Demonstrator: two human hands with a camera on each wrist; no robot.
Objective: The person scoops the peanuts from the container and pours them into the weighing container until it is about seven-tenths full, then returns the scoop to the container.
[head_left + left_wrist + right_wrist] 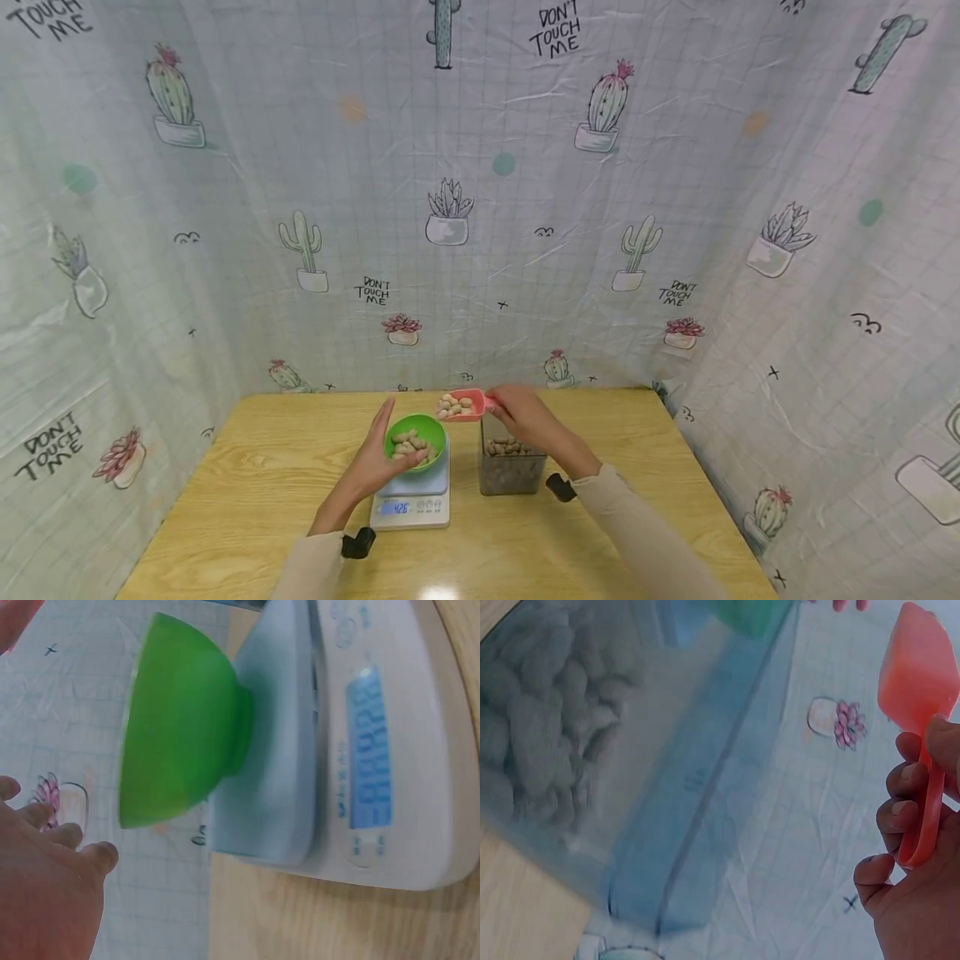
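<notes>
My right hand (527, 418) grips the handle of a red plastic scoop (921, 664), raised above the table and carrying several peanuts (454, 406). The scoop's front lies near the right rim of a green bowl (184, 724). Peanuts lie inside that bowl, which stands upright on a white kitchen scale (410, 511) with a lit display. Beside the bowl's left side, my left hand (375, 461) is spread with extended fingers. The left wrist view shows those fingers apart from the bowl; the thumb is out of that view.
A clear square container (512, 475) with more peanuts stands right of the scale, under my right hand. Everything rests on a wooden table (262, 475). A cactus-printed curtain (480, 275) hangs behind and along both sides.
</notes>
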